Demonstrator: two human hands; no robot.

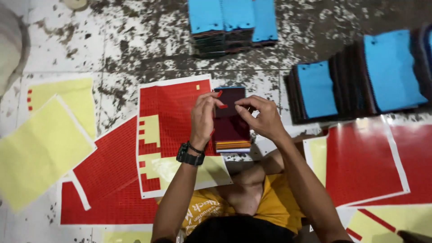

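My left hand (pixel 204 116), with a black watch on its wrist, pinches a small red sticker (pixel 223 106) over the top of a dark maroon swatch card stack (pixel 230 128). More red stickers cling to that hand's fingertips. My right hand (pixel 263 118) curls its fingers onto the stack's top card, just right of the sticker. The stack has coloured layered edges and lies on the floor between my knees. Under my left hand lies a red sticker sheet (pixel 173 101), partly peeled to its yellow backing.
Stacks of blue-covered swatch cards stand at the top centre (pixel 231 20) and the right (pixel 360 76). Yellow backing sheets (pixel 40 148) and other red sheets (pixel 112 162) lie on the left. A further red sheet (pixel 360 162) lies to the right on the stained floor.
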